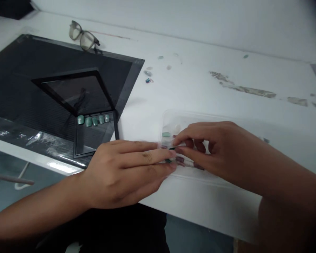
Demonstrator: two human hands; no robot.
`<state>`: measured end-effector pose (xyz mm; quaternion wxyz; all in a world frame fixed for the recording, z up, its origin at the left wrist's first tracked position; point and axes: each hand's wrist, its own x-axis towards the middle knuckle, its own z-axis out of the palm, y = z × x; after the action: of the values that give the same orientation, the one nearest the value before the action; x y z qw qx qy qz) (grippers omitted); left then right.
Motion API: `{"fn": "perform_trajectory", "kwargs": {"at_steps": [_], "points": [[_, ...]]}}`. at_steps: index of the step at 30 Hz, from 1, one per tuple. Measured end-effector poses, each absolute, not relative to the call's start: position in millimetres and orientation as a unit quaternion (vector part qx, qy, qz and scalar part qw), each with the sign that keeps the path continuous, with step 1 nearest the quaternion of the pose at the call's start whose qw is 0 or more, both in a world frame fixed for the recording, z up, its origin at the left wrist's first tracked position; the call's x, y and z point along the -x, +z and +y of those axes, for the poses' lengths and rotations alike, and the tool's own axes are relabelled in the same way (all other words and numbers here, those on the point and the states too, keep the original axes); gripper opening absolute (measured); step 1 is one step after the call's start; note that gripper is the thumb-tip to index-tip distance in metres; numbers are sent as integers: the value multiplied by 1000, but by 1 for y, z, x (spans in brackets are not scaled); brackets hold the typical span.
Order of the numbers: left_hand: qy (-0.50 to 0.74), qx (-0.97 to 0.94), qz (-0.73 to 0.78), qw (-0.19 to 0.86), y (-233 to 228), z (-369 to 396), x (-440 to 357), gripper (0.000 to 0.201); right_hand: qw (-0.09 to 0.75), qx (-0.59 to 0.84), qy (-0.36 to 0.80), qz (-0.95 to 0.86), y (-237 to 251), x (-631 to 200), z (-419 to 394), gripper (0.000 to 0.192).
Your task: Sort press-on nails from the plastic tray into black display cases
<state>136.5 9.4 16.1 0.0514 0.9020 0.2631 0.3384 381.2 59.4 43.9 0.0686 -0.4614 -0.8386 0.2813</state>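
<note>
My left hand (126,172) lies with its fingers stretched out over the left end of a clear plastic tray (213,180). Inside the tray are several fake nails, among them a light green fake nail (166,134) and a dark purple fake nail (179,159). My right hand (213,144) reaches in from the right, thumb and index finger pinched on a dark green fake nail (171,148), mostly hidden between the fingertips of both hands. Left of my left hand, an open black case (75,140) holds a row of green fake nails (88,122).
A black mat (15,77) covers the left of the white table (195,88). Eyeglasses (87,40) rest at its back edge. Loose fake nails (147,73) lie behind the tray. Torn tape residue (252,91) marks the right side.
</note>
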Motion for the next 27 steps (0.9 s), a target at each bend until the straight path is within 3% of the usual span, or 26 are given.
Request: {"fn": "perform_trajectory", "kwargs": {"at_steps": [6,10,16,27], "points": [[340,-900,269,50,16,11,-138,18,48,463,315,-827,50,-378,59,14],[378,-876,290,76,19,10,-141,18,125,454,430,-770,62,-380,58,11],[454,-831,299,121,22,6,-144,47,197,414,491,-740,73,-380,48,9],[519,-775,315,174,33,10,-143,20,204,410,478,-750,76,-356,27,12]]}}
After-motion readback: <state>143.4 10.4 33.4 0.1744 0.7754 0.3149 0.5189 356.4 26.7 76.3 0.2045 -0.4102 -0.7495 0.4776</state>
